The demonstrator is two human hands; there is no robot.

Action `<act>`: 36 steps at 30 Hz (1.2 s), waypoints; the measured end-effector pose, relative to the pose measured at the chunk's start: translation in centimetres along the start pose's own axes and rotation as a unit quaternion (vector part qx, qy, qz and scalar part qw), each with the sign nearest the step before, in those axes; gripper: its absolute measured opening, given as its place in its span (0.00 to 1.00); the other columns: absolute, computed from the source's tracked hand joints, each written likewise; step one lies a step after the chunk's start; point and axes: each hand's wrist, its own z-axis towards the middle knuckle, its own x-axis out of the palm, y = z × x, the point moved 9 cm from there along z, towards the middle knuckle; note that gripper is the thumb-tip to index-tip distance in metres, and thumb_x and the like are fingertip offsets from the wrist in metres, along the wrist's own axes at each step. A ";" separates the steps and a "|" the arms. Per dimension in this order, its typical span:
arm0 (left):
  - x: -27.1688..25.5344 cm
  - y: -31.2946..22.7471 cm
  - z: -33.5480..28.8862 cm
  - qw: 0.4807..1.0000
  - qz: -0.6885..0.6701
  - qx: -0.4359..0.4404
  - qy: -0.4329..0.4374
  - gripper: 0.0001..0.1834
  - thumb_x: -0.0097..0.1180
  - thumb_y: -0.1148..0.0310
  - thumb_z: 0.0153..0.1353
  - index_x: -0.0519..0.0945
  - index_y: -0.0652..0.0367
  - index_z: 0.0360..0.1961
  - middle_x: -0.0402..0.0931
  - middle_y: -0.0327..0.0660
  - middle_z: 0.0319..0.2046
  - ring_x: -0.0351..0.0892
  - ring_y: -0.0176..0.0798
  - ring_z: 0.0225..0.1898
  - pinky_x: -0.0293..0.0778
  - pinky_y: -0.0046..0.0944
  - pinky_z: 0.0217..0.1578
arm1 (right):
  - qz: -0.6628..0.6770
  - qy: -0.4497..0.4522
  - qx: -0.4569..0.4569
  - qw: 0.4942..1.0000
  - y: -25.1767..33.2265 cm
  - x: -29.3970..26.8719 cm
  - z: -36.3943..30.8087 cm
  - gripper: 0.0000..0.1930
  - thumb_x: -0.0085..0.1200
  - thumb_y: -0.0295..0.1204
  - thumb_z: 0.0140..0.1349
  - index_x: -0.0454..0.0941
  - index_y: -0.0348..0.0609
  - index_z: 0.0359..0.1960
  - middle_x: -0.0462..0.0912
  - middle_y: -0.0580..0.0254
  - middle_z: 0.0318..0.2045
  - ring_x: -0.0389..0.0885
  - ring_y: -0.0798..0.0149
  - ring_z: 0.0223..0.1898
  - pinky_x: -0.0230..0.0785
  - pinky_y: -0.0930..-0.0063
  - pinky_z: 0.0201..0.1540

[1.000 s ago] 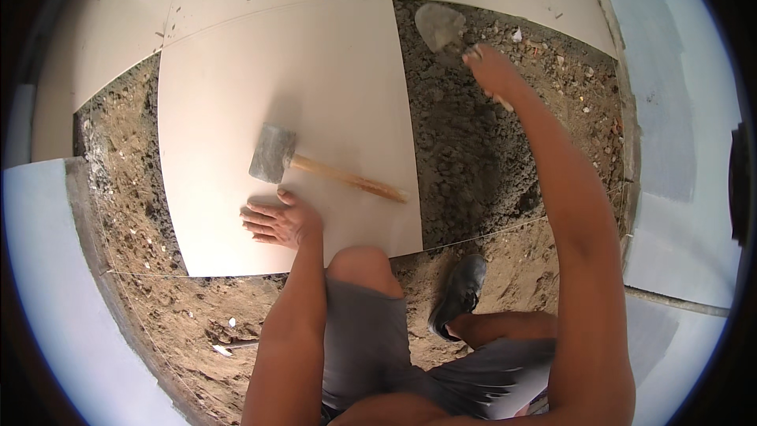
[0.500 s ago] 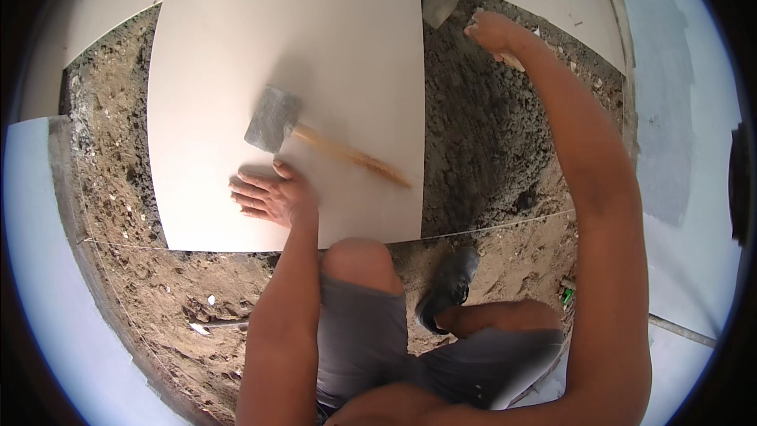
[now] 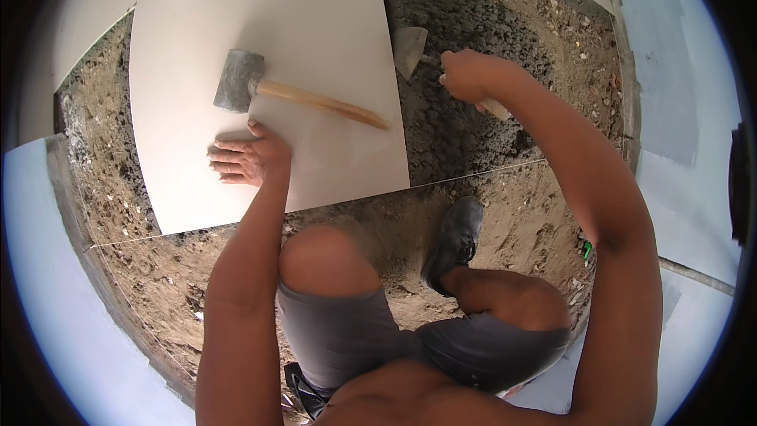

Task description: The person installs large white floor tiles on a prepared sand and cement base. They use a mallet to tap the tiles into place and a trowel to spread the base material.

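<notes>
My left hand [image 3: 248, 158] lies flat, fingers apart, on a large off-white tile [image 3: 323, 39]. Just beyond it on the tile rests a rubber mallet [image 3: 239, 80] with a grey head, its wooden handle pointing right. At the right, my right hand [image 3: 477, 77] is wrapped round the handle of a trowel [image 3: 409, 49]. The trowel's grey pointed blade is beside the tile's right edge, over dark wet mortar [image 3: 449, 130]. Whether the blade touches the tile edge I cannot tell.
A taut string [image 3: 473, 175] runs across the tile's near edge. Sandy soil [image 3: 158, 292] with pebbles surrounds the work. Other laid tiles [image 3: 98, 28] lie at the far left and far right. Pale blue walls [image 3: 686, 71] stand on both sides. My shoe [image 3: 457, 241] is near the string.
My right hand has brought the trowel nearer along the tile's right edge. The view has shifted and turned somewhat; my left hand stays flat on the tile beside the mallet.
</notes>
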 end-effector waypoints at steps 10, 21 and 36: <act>0.1 -0.6 1.1 0.964 0.042 0.078 0.252 0.84 0.54 0.17 0.38 0.19 0.74 0.67 0.10 0.76 0.66 0.04 0.74 0.68 0.20 0.81 0.60 | 0.056 -0.097 -0.014 0.994 1.3 5.5 -3.1 0.15 0.51 0.22 0.59 0.72 0.29 0.48 0.84 0.42 0.38 0.85 0.46 0.41 0.78 0.55 0.39; -0.2 -0.3 0.2 0.946 0.044 0.174 0.269 0.85 0.63 0.23 0.37 0.21 0.73 0.69 0.12 0.81 0.65 0.07 0.79 0.67 0.22 0.81 0.60 | 0.589 -0.018 -0.056 0.806 1.0 14.0 -4.8 0.27 0.45 0.44 0.71 0.62 0.33 0.59 0.74 0.57 0.27 0.77 0.66 0.17 0.74 0.65 0.24; -0.9 0.1 0.7 0.928 0.102 0.240 0.267 0.83 0.62 0.23 0.38 0.26 0.73 0.70 0.16 0.85 0.64 0.13 0.83 0.68 0.45 0.80 0.60 | 0.427 -0.151 -0.016 0.891 -4.7 12.1 -5.1 0.26 0.44 0.48 0.71 0.66 0.35 0.54 0.79 0.50 0.31 0.79 0.61 0.18 0.74 0.64 0.24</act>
